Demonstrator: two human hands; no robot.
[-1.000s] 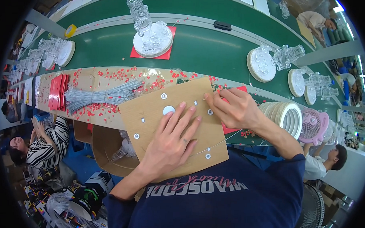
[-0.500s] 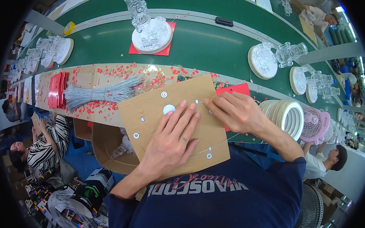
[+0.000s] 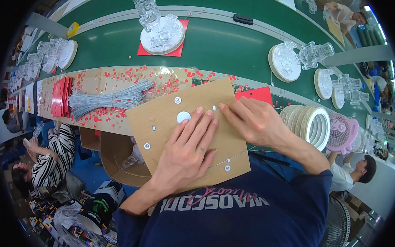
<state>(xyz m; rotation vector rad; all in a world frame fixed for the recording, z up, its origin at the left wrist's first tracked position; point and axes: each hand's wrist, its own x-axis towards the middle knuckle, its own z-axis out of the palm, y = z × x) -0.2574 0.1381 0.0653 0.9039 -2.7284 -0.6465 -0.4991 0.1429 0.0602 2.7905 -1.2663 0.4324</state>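
A square of brown cardboard (image 3: 196, 95) rests in front of my chest, fitted with white clips, round white-rimmed studs and a white disc (image 3: 183, 117). My left hand (image 3: 185, 148) lies flat on it, fingers stretched out, fingertips just below the disc. My right hand (image 3: 249, 121) pinches beside a small white clip (image 3: 214, 108) near the board's upper right; a thin wire end seems to be between thumb and forefinger, mostly hidden. Another stretch of thin wire (image 3: 237, 155) passes a lower clip (image 3: 228, 160) and runs under my left hand.
On the bench sit a bundle of silvery wires (image 3: 105, 100), red cards (image 3: 61, 97) and scattered red dots. White rings (image 3: 313, 128) are stacked right, beside a pink fan (image 3: 340, 133). Clear plastic assemblies on round bases (image 3: 163, 35) line the green belt. Co-workers sit on both sides.
My right hand has shifted very slightly left and up along the clip. The board has barely moved, and my left hand stays flat on it. The person at left has lowered their hands.
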